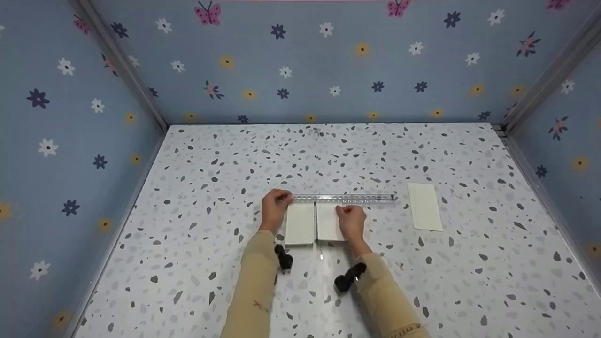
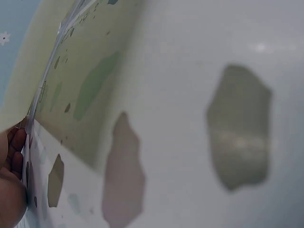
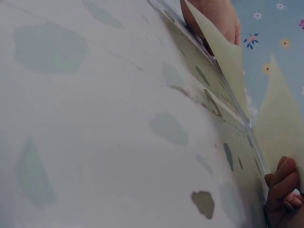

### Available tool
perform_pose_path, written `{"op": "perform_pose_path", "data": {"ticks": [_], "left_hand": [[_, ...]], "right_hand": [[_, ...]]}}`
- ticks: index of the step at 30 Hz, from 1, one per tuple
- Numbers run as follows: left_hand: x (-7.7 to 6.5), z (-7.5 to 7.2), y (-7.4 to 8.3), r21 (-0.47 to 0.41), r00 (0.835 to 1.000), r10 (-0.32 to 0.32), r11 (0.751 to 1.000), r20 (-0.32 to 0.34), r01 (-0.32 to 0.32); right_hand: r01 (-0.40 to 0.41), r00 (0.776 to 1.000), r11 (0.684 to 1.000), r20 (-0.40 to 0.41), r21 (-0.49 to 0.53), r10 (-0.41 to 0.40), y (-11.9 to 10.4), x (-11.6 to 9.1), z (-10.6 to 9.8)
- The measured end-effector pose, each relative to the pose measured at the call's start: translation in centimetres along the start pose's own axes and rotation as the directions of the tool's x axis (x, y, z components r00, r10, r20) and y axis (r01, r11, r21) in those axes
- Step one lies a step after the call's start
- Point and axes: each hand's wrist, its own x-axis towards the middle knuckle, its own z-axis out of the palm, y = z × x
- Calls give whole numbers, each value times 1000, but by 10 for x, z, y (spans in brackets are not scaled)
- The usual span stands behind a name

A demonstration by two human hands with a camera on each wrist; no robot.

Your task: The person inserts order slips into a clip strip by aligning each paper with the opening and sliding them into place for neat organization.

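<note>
A clear plastic ruler [image 1: 347, 199] lies crosswise along the far edges of two pale cream paper pieces. My left hand [image 1: 274, 209] pinches the ruler's left end, beside the top corner of the left paper piece [image 1: 299, 225]. With curled fingers, my right hand [image 1: 352, 219] pinches the right paper piece [image 1: 327, 223] near its top right. A narrow dark gap separates the two pieces. In the right wrist view both stand out from the tabletop, with the right hand [image 3: 285, 194] at one paper's edge [image 3: 280, 128]. The left wrist view shows the left hand [image 2: 14, 175] by the ruler's end.
Another cream paper piece [image 1: 425, 206] lies flat to the right. The speckled white tabletop [image 1: 211, 164] is bounded by blue flowered walls [image 1: 305, 61] at the back and sides. Black wrist cameras [image 1: 350, 278] hang from both sleeves.
</note>
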Motion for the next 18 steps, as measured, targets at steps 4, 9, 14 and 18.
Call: {"op": "perform_pose_path", "data": {"ticks": [4,9,14,18], "left_hand": [[1,0,-1,-3,1000,-2,1000,3,2],[1,0,-2,-14,1000,0,1000,7,0],[1,0,-2,1,1000,-3,1000,10,2],[1,0,-1,11,1000,-2,1000,7,1]], "right_hand": [[-5,1000,1000,2,5,5,-1,0,0],[1,1000,1000,-1,12,-1,-1,0,0],[-4,1000,1000,-6,3,4,-1,0,1],[5,1000,1000,-11,-8,-5,-1,0,0]]}}
